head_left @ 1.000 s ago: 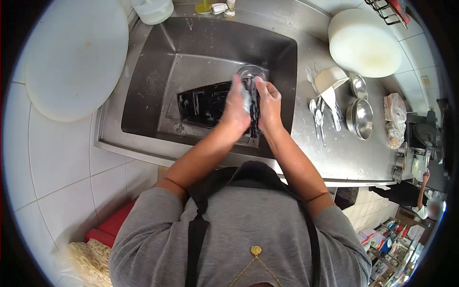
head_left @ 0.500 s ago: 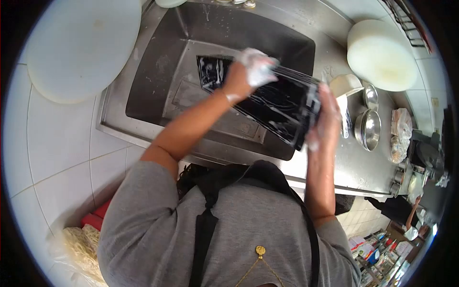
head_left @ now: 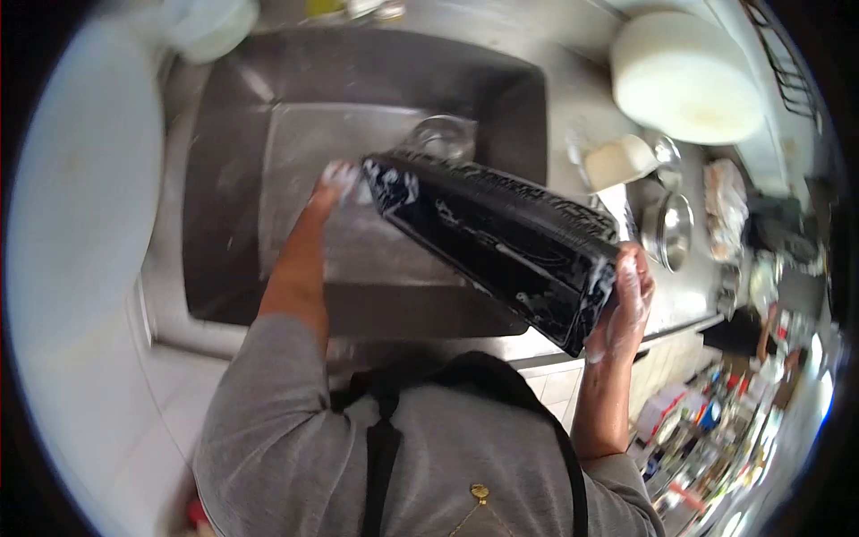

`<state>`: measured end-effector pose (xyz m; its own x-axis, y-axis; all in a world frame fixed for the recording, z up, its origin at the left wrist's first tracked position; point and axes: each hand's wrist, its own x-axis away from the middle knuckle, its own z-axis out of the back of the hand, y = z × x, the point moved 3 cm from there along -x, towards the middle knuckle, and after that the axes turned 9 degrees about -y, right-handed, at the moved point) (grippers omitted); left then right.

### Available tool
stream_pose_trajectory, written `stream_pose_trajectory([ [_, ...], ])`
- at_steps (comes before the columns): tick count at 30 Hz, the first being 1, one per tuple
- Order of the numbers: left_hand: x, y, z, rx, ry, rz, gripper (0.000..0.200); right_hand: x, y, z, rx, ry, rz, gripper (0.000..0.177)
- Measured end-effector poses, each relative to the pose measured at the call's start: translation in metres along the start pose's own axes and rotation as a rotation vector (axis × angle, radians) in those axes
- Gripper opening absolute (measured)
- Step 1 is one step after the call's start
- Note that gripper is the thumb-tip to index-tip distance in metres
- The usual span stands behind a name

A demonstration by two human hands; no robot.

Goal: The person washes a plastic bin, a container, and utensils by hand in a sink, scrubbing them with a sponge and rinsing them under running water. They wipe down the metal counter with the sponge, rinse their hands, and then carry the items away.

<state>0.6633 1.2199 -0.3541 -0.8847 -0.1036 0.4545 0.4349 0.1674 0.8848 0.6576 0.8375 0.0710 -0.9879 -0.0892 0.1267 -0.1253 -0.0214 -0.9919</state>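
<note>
The black box (head_left: 488, 246) is tilted over the sink (head_left: 219, 242), probably light and stiff, but slippery with suds, so hold both ends firmly. Your right hand (head_left: 629, 291) grips the near end; your left hand (head_left: 334, 183), arm stretched forward, is by the far end, too blurry to tell its grip.

Your right, on the steel counter (head_left: 568, 94): cream-coloured container (head_left: 619, 161), stacked metal bowls (head_left: 675, 233), another metal bowl (head_left: 665, 159) just behind, plastic-wrapped bundle (head_left: 724, 201) farther right. Thick white disc (head_left: 687, 80) up top, dark wire rack (head_left: 789, 76) beside it. Your left: big pale disc (head_left: 85, 179), whitish tub (head_left: 213, 29) near the top edge. Far right, blurred: dark-clothed person (head_left: 735, 331), mixed clutter (head_left: 684, 421) below.
</note>
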Motion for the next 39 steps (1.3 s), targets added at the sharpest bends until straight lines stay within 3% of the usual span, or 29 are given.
stream_pose_trajectory([
  [1,0.015,-0.006,0.007,-0.325,-0.034,0.173,0.042,0.001,0.000,-0.002,-0.015,-0.013,-0.027,0.024],
  [2,0.012,-0.030,0.009,-0.825,-0.191,0.189,0.040,0.002,-0.004,-0.001,-0.029,-0.018,-0.052,0.023],
  [3,-0.016,-0.125,0.038,-1.139,-0.324,0.017,0.051,0.003,-0.014,-0.016,-0.072,0.066,-0.073,0.017],
  [5,-0.024,-0.158,0.007,-1.081,-0.379,0.360,0.048,-0.003,-0.011,-0.017,-0.035,0.067,-0.060,0.017],
  [6,-0.024,-0.161,-0.009,-1.595,-0.559,0.297,0.058,-0.007,-0.008,-0.018,-0.034,0.043,-0.061,0.017],
  [7,-0.017,-0.148,-0.037,-1.785,-0.710,0.269,0.055,-0.012,-0.001,-0.018,-0.034,0.092,-0.096,0.018],
  [8,-0.015,-0.150,-0.049,-1.808,-0.615,0.257,0.050,-0.019,0.000,-0.019,-0.044,0.071,-0.113,0.019],
  [9,-0.012,-0.124,-0.067,-1.723,-0.641,0.382,0.048,-0.023,0.001,-0.028,-0.205,0.212,-0.249,0.021],
  [10,-0.015,-0.126,-0.069,-1.658,-0.657,0.313,0.052,-0.032,0.009,-0.026,-0.210,0.193,-0.222,0.023],
  [11,0.007,-0.067,-0.098,-1.702,-0.819,0.498,0.063,-0.041,0.031,-0.017,-0.184,0.096,-0.309,0.032],
  [13,-0.011,-0.129,-0.076,-1.627,-0.625,0.172,0.057,-0.062,0.059,-0.016,-0.283,0.058,-0.253,0.026],
  [16,-0.010,-0.111,-0.073,-1.635,-0.750,0.090,0.057,-0.088,0.112,-0.028,-0.489,0.025,-0.249,0.027],
  [18,-0.014,-0.149,-0.045,-1.430,-0.987,-0.043,0.053,-0.114,0.169,-0.025,-0.555,0.007,-0.170,0.025],
  [20,0.006,-0.130,-0.048,-1.466,-1.048,-0.123,0.050,-0.129,0.192,-0.017,-0.553,-0.042,-0.285,0.033],
  [21,0.043,-0.093,-0.062,-1.608,-0.990,-0.142,0.048,-0.136,0.203,-0.013,-0.551,-0.070,-0.343,0.039],
  [24,0.084,-0.029,-0.081,-1.651,-0.874,0.027,0.036,-0.142,0.242,-0.012,-0.108,0.074,-0.325,0.053],
  [25,0.090,-0.014,-0.079,-1.660,-0.863,0.041,0.032,-0.145,0.275,-0.012,0.081,0.013,-0.350,0.068],
  [28,0.100,0.022,-0.069,-1.692,-0.916,-0.040,0.021,-0.130,0.351,-0.026,0.647,-0.164,-0.665,0.067],
  [31,0.113,0.084,-0.088,-1.769,-0.891,0.050,0.019,-0.108,0.405,-0.042,0.590,-0.503,-0.801,0.064],
  [32,0.110,0.081,-0.080,-1.783,-0.881,-0.080,0.021,-0.101,0.415,-0.049,0.480,-0.582,-0.807,0.062],
  [35,0.127,0.164,-0.103,-1.796,-0.774,-0.044,0.020,-0.087,0.404,-0.053,0.083,-0.673,-0.786,0.059],
  [36,0.115,0.152,-0.076,-1.740,-0.723,-0.131,0.019,-0.080,0.319,-0.052,0.088,-0.615,-0.854,0.068],
  [37,0.112,0.169,-0.070,-1.605,-0.646,-0.126,0.018,-0.081,0.306,-0.047,0.121,-0.617,-0.898,0.077],
  [38,0.111,0.187,-0.063,-1.452,-0.509,-0.154,0.014,-0.081,0.272,-0.043,-0.066,-0.773,-0.778,0.074],
  [39,0.120,0.220,-0.065,-1.308,-0.508,-0.091,0.016,-0.079,0.235,-0.037,-0.281,-0.923,-0.675,0.071],
])
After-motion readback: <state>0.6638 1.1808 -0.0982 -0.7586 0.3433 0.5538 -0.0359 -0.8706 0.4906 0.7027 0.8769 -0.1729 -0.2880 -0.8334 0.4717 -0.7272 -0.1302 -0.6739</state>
